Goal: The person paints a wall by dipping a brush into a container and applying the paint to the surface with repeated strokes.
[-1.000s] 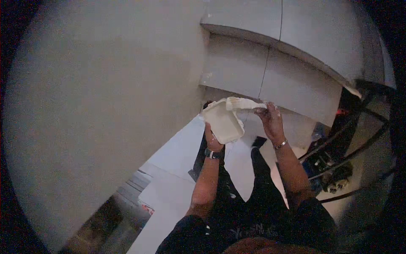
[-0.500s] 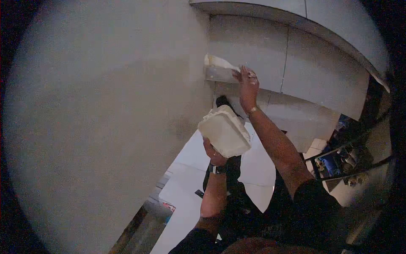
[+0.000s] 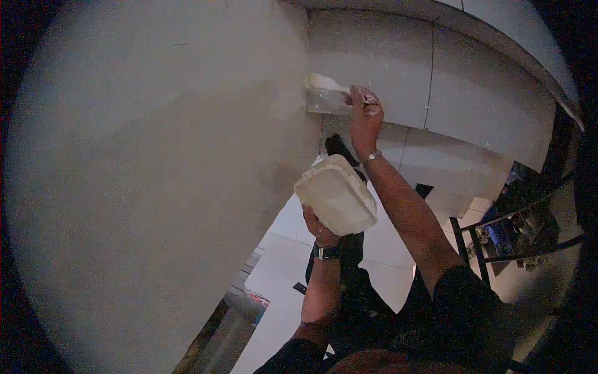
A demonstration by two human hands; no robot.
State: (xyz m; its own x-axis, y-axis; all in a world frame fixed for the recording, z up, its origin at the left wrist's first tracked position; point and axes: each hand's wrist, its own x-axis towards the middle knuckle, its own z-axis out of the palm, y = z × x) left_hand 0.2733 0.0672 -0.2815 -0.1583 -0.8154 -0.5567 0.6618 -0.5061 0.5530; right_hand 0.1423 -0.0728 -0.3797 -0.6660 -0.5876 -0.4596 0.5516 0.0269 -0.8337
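Observation:
Around one side of a pale rectangular tub [image 3: 336,198] my left hand [image 3: 321,229] is closed, holding it tilted at chest height. Whitish paste coats the tub's inside and rim. Higher up, my right hand [image 3: 366,115] grips a putty knife [image 3: 326,83] smeared with off-white paste. Its wide end is at the inner corner where the large plain wall [image 3: 187,156] meets the grey panelled ledge [image 3: 367,56]. White smears show on the fingers of my right hand. The putty knife's handle is mostly hidden in them.
A black metal railing [image 3: 476,249] curves along the right side, with blue and dark items [image 3: 498,234] beyond it. Pale floor tiles [image 3: 274,274] lie far below. A curved overhang [image 3: 498,37] runs across the upper right.
The view has shifted slightly. The tub has turned a little and sits slightly right and lower. My right hand has risen slightly, and the putty knife stays at the corner.

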